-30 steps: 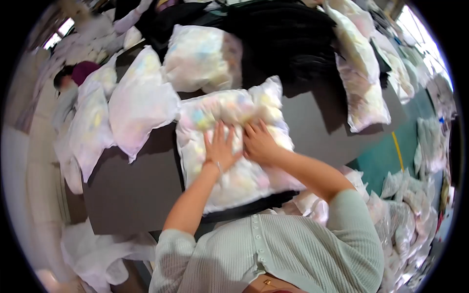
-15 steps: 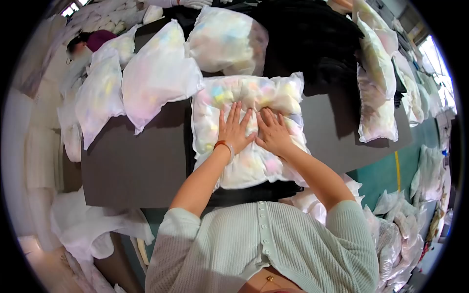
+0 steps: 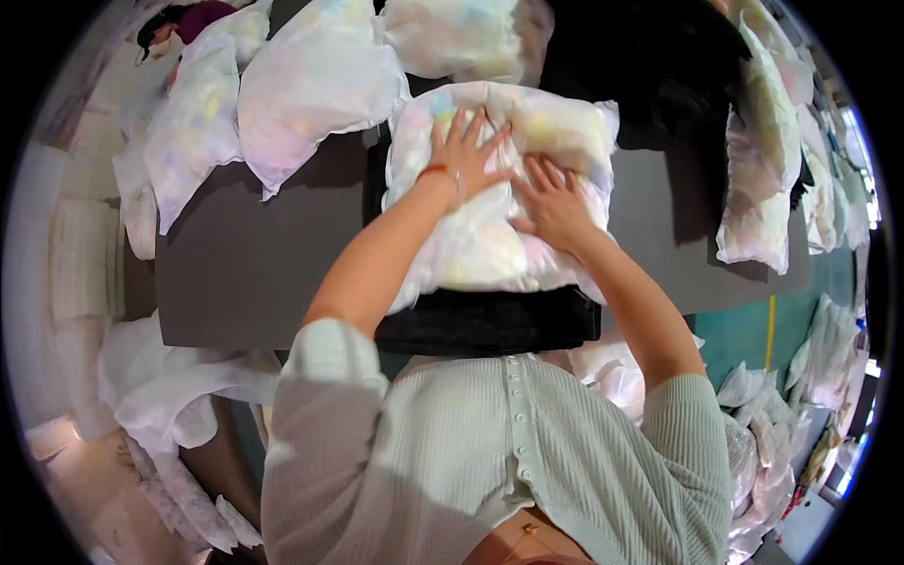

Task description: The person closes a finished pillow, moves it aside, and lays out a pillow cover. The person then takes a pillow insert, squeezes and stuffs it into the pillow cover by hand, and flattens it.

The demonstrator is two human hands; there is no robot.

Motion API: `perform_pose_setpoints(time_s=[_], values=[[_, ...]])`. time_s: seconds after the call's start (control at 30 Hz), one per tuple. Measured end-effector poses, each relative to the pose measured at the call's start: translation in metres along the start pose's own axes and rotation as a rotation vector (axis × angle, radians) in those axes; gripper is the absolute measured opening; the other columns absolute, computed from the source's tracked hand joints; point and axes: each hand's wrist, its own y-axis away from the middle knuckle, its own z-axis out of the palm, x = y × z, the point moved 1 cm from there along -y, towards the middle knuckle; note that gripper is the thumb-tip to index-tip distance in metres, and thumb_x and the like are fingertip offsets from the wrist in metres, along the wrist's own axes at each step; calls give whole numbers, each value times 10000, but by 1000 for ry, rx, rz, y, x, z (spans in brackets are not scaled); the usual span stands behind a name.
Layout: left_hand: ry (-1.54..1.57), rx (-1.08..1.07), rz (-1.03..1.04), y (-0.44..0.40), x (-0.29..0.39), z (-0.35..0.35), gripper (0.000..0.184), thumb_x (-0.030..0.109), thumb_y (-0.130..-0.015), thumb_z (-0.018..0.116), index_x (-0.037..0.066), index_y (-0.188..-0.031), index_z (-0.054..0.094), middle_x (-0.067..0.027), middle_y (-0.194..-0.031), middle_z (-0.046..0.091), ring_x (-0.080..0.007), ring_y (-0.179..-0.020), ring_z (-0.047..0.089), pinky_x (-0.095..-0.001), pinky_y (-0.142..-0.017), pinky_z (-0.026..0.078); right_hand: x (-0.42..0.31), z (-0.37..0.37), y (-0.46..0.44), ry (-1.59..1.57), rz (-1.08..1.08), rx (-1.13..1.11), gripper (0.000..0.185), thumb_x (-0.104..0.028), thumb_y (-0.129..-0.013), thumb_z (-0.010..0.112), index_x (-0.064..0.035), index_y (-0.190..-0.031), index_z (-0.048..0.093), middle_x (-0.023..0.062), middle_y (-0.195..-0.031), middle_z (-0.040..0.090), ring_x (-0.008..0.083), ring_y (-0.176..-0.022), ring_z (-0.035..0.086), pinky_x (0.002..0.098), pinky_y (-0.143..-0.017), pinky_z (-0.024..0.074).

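left hand [image 3: 465,162] and right hand [image 3: 557,209] pressed on pillow [image 3: 480,254], fingers spread, gripping nothing; pillow looked soft, light, best held by side edges.

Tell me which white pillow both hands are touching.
The front middle pillow, lying on black fabric: the left hand and right hand both rest on it, while neither touches the other pillows.

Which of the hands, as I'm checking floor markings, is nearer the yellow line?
Right. The right hand rests on the pillow, to the left of the yellow line; the left hand rests farther left on the same pillow.
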Motion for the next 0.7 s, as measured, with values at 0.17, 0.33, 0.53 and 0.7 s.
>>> perform_pose_setpoints(time_s=[0.17,0.33,0.53,0.7], values=[[35,-20,30,-35,-21,8,821,699,-814,481,362,-1497,177,-109,-1584,57,-350,-1452,33,-603,-1115,74,-19,13,6,44,33,221,651,-399,-791,627,-110,-1349,455,190,-1474,318,348,-1388,253,583,-1089,213],[203,-94,167,26,-16,-38,718,619,-883,464,274,-1483,272,-113,-1573,124,-356,-1445,83,-527,-1143,96,-17,-11,71,-125,-239,246,515,-295,-781,654,-116,-1250,540,133,-1330,465,301,-1284,396,546,-1090,250],[951,660,-230,155,-78,-47,327,237,-950,560,80,-1235,591,-122,-1278,572,-238,-1174,545,-302,-971,412,-51,-33,46,-262,-567,76,413,-280,-718,670,-35,-1048,627,99,-1155,556,260,-1161,499,406,-1050,365],[1142,638,-789,253,-80,26,298,267,-985,504,39,-1129,631,-38,-1047,659,-116,-961,599,-255,-825,470,-110,3,-13,-51,-599,-11,313,-253,-683,689,-33,-905,672,88,-1059,567,237,-1086,516,394,-935,445]])
